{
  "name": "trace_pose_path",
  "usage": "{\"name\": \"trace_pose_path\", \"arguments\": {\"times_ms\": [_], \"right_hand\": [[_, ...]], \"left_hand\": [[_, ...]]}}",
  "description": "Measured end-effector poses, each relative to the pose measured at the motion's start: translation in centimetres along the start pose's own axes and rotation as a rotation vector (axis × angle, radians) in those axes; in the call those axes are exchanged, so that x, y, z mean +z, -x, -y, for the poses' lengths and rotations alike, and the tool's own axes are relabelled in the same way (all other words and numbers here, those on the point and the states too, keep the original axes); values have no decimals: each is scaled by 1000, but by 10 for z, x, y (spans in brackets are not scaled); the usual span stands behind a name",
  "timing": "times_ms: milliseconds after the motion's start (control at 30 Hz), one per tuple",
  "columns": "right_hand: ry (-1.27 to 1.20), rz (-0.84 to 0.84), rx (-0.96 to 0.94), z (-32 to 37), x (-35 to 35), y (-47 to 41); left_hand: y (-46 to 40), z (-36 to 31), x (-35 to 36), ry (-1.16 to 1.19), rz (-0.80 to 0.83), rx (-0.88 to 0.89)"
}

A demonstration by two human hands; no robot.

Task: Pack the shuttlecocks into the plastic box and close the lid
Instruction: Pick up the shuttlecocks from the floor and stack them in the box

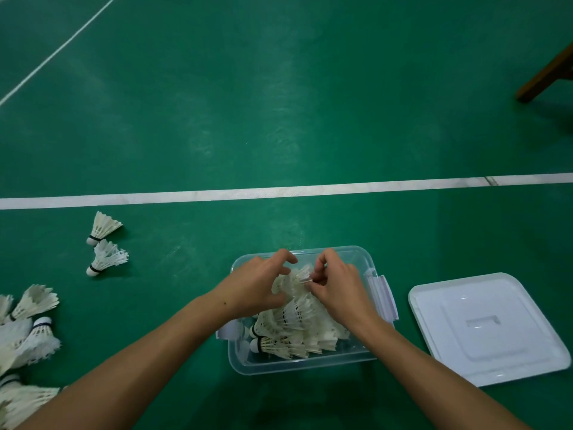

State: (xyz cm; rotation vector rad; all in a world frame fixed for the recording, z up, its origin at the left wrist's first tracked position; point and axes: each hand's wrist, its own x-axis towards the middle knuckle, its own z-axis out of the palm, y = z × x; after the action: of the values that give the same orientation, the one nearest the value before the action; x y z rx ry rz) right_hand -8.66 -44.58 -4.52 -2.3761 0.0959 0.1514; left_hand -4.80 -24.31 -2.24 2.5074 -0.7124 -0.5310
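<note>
A clear plastic box (297, 366) stands open on the green court floor, holding several white feather shuttlecocks (288, 333). Both my hands are inside it over the pile. My right hand (336, 285) pinches the feathers of a shuttlecock (300, 276) at the top of the pile. My left hand (259, 283) hovers with curled fingers over the same shuttlecocks, its thumb against them. The white lid (483, 328) lies flat on the floor to the right of the box. Two loose shuttlecocks (104, 243) lie to the far left, and a heap of several more (24, 336) at the left edge.
A white court line (279, 192) crosses the floor beyond the box; another slants at the top left. A wooden furniture leg (545, 74) stands at the top right. White latch flaps (383, 296) hang open on the box's right side.
</note>
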Motion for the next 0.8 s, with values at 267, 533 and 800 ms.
{"name": "trace_pose_path", "arguments": {"times_ms": [267, 533, 800], "right_hand": [[-75, 120, 55, -2, -4, -3], [-23, 1, -91, 24, -48, 12], [21, 189, -370, 115, -8, 16]], "left_hand": [[5, 2, 4, -11, -23, 18], [33, -10, -30, 191, -382, 10], [135, 49, -43, 324, -606, -225]]}}
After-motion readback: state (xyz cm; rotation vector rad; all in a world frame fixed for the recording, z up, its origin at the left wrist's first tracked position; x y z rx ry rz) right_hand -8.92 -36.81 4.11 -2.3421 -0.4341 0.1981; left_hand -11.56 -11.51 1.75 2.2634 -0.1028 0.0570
